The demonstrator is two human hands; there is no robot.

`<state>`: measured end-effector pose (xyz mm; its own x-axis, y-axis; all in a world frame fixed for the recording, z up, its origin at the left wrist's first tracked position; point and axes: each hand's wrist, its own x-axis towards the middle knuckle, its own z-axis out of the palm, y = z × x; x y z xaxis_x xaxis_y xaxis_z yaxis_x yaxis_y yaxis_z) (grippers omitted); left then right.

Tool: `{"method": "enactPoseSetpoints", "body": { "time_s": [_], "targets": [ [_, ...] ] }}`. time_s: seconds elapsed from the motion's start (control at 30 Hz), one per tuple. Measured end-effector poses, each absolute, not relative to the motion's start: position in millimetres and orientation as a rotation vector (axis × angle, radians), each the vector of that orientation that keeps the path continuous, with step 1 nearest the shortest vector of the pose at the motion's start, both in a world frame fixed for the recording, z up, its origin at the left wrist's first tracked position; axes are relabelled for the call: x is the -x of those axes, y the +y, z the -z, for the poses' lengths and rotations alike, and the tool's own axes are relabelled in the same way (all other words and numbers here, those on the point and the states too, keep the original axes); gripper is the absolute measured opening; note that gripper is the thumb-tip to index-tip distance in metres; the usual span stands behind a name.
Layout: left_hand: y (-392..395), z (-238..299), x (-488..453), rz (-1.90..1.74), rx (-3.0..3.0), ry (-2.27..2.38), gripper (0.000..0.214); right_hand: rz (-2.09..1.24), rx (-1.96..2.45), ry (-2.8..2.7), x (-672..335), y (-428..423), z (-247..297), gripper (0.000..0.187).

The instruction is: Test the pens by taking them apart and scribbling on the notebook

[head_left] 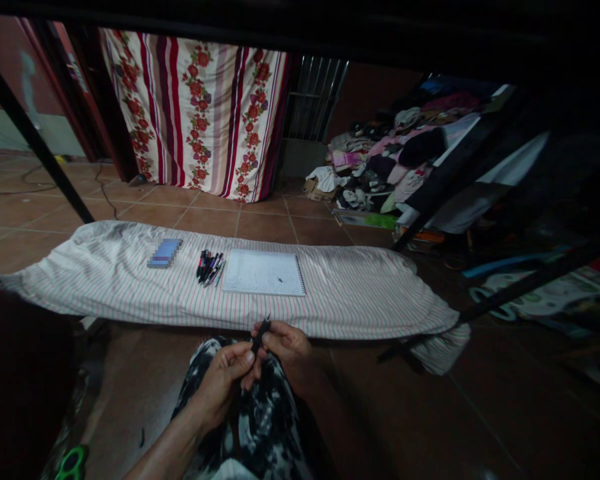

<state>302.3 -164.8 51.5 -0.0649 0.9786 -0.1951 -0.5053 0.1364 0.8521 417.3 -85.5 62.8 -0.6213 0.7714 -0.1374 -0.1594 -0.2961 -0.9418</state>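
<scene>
A dark pen (260, 334) is held over my lap by both hands. My left hand (223, 375) pinches its lower part with closed fingers. My right hand (286, 347) grips it from the right side, fingers curled around it. In front of me lies a striped padded board (360, 293) with a spiral notebook (263, 273), a bunch of several pens (209, 267) to its left and a blue flat object (165, 253) farther left.
A floral striped curtain (200, 107) hangs at the back. A heap of clothes and shoes (390, 160) fills the right. Dark metal bars (35, 140) cross left and right. Green-handled scissors (71, 463) lie on the tiled floor at bottom left.
</scene>
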Motion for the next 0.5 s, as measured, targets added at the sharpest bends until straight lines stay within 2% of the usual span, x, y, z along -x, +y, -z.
{"method": "enactPoseSetpoints", "body": {
  "time_s": [0.2,0.37,0.5],
  "targets": [
    [-162.6,-55.0,-304.9,-1.357,-0.652,0.973,0.030,-1.964,0.708,-1.258,-414.7,-84.6,-60.3,0.026],
    [-160.9,-53.6,-305.0,-1.361,-0.619,0.976,0.031,-2.010,0.734,-1.203,-417.9,-84.1,-60.6,0.042],
    [-158.8,-51.8,-305.2,-1.352,-0.629,1.005,0.033,-2.002,0.787,-1.257,-418.8,-80.6,-59.8,0.030]
  ]
}}
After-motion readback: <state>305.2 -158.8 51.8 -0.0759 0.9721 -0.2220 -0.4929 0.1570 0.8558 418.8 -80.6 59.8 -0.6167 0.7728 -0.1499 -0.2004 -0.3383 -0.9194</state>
